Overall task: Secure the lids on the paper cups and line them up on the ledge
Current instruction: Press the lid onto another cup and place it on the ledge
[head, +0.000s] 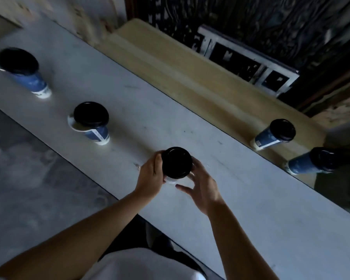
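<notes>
left hand (151,175) grips cup (170,181); right hand (203,188) beside lid (177,162).

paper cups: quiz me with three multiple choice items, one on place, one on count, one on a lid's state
1. Where is the held cup? A on the floor; B above the white table; C inside a box.
2. How many paper cups show? A three; B seven; C five.
3. The middle table cup has its lid: A askew, rim exposed; B missing; C upside down.

1 B: the left hand grips it over the table.
2 C: three at the table, two at the tan ledge.
3 A: white rim peeks out beside the lid.
</notes>
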